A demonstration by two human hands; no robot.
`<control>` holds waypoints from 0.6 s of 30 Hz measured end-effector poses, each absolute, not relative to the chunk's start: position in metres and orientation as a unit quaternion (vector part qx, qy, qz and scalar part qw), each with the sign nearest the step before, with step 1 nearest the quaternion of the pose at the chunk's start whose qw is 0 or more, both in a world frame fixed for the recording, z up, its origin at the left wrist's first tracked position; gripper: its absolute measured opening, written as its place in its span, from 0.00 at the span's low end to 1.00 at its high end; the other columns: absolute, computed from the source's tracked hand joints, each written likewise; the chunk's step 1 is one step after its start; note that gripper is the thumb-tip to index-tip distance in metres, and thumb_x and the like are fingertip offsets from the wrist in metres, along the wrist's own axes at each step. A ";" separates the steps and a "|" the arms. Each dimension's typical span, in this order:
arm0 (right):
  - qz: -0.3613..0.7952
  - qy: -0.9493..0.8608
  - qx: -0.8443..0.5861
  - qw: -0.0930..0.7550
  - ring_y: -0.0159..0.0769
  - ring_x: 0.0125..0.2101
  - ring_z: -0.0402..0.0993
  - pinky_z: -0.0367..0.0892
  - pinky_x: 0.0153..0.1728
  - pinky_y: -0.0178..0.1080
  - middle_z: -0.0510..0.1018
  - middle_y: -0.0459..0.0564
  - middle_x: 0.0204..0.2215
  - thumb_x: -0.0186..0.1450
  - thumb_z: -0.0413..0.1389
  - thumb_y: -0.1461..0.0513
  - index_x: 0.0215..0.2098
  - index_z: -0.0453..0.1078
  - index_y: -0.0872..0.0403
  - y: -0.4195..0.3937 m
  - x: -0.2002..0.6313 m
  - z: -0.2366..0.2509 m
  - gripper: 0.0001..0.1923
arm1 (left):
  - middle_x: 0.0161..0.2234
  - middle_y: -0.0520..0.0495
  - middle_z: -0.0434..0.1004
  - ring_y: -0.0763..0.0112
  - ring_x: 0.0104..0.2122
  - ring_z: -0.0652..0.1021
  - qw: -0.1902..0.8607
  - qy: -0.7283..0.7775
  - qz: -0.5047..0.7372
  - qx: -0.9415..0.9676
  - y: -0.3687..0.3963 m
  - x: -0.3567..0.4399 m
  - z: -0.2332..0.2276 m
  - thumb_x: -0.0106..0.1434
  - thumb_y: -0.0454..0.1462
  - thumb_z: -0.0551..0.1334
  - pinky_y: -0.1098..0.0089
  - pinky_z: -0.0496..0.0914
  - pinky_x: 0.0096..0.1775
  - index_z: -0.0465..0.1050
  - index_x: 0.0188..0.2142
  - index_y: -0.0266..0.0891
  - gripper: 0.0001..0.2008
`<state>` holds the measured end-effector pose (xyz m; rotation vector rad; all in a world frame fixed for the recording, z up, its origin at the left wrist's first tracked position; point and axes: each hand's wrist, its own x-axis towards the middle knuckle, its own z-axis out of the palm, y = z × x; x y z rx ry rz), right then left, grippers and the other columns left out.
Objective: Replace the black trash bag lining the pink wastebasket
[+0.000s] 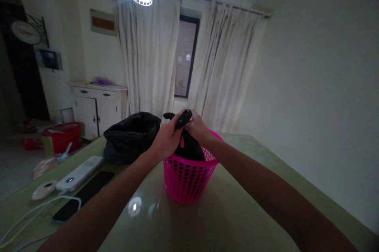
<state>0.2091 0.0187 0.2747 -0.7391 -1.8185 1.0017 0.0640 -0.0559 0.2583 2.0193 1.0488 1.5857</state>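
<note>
A pink perforated plastic basket [189, 181] stands upright on the table in front of me. Inside it sits a black plastic bag [191, 149], its gathered top pulled up above the rim. Both of my hands are closed around that top: my left hand [168, 135] from the left, my right hand [197, 126] from the right, close together. Twisted ends of the bag stick out over my fingers. Part of the bag's neck is hidden by my hands. Left of the basket rests another black plastic bag [132, 139], standing with its mouth open.
On the left of the greenish table [237, 212] lie a white power bank-like device [79, 173], a dark phone [84, 195], a small round white object [44, 190] and white cables [38, 206]. A white cabinet [102, 112] and red bags [62, 137] are beyond.
</note>
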 end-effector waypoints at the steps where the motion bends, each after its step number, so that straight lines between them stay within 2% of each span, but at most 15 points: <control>1: 0.374 -0.754 -0.295 0.453 0.35 0.27 0.75 0.71 0.30 0.35 0.78 0.44 0.26 0.59 0.69 0.52 0.43 0.72 0.52 0.018 0.210 0.275 0.19 | 0.19 0.55 0.77 0.64 0.23 0.80 0.203 0.359 0.564 0.716 -0.054 0.063 0.258 0.77 0.42 0.57 0.70 0.70 0.34 0.71 0.70 0.42 0.25; 3: 0.361 -0.779 -0.285 0.426 0.37 0.28 0.75 0.70 0.30 0.36 0.79 0.48 0.26 0.64 0.65 0.48 0.37 0.74 0.54 0.014 0.210 0.276 0.18 | 0.18 0.54 0.75 0.66 0.21 0.77 0.255 0.336 0.577 0.700 -0.051 0.062 0.259 0.77 0.48 0.57 0.71 0.68 0.31 0.75 0.66 0.39 0.25; 6: 0.419 -0.786 -0.272 0.364 0.37 0.25 0.75 0.71 0.30 0.37 0.80 0.52 0.23 0.71 0.52 0.36 0.27 0.75 0.55 0.002 0.214 0.278 0.34 | 0.15 0.56 0.71 0.70 0.17 0.70 0.346 0.321 0.594 0.652 -0.047 0.060 0.262 0.74 0.58 0.59 0.72 0.64 0.26 0.76 0.64 0.34 0.34; 8: 0.454 -0.787 -0.257 0.330 0.37 0.30 0.78 0.74 0.38 0.38 0.83 0.55 0.28 0.72 0.50 0.34 0.28 0.78 0.56 -0.005 0.221 0.281 0.38 | 0.15 0.56 0.68 0.71 0.17 0.67 0.392 0.325 0.593 0.624 -0.046 0.058 0.264 0.69 0.62 0.62 0.72 0.62 0.26 0.78 0.61 0.33 0.37; 10: 0.476 -0.799 -0.233 0.284 0.38 0.38 0.81 0.75 0.47 0.40 0.86 0.54 0.37 0.70 0.60 0.38 0.36 0.81 0.57 -0.009 0.230 0.286 0.30 | 0.16 0.57 0.66 0.72 0.18 0.67 0.422 0.334 0.588 0.604 -0.046 0.056 0.266 0.66 0.63 0.65 0.72 0.62 0.27 0.81 0.58 0.34 0.37; 12: 0.465 -0.827 -0.206 0.239 0.40 0.44 0.81 0.74 0.52 0.41 0.85 0.51 0.43 0.65 0.68 0.49 0.45 0.82 0.55 -0.007 0.238 0.290 0.19 | 0.16 0.58 0.64 0.72 0.19 0.66 0.428 0.343 0.580 0.602 -0.045 0.055 0.266 0.66 0.62 0.65 0.71 0.63 0.28 0.82 0.57 0.35 0.36; 13: 0.435 -0.845 -0.204 0.233 0.40 0.45 0.80 0.74 0.52 0.42 0.85 0.49 0.43 0.64 0.69 0.55 0.47 0.81 0.55 -0.004 0.242 0.291 0.16 | 0.16 0.58 0.64 0.72 0.19 0.66 0.414 0.349 0.578 0.610 -0.044 0.054 0.266 0.67 0.61 0.65 0.71 0.63 0.28 0.82 0.56 0.35 0.34; 15: 0.326 -0.882 -0.228 0.254 0.41 0.44 0.77 0.72 0.53 0.44 0.81 0.48 0.39 0.61 0.64 0.65 0.45 0.81 0.54 0.001 0.246 0.292 0.13 | 0.17 0.56 0.65 0.70 0.19 0.66 0.356 0.363 0.582 0.635 -0.041 0.053 0.265 0.69 0.59 0.64 0.70 0.60 0.27 0.84 0.52 0.35 0.30; 18: 0.163 -0.899 -0.276 0.299 0.42 0.47 0.74 0.68 0.57 0.46 0.75 0.49 0.39 0.55 0.57 0.73 0.37 0.81 0.55 0.004 0.248 0.290 0.16 | 0.24 0.50 0.75 0.66 0.25 0.73 0.254 0.385 0.599 0.655 -0.036 0.052 0.262 0.69 0.54 0.66 0.69 0.62 0.29 0.85 0.39 0.38 0.21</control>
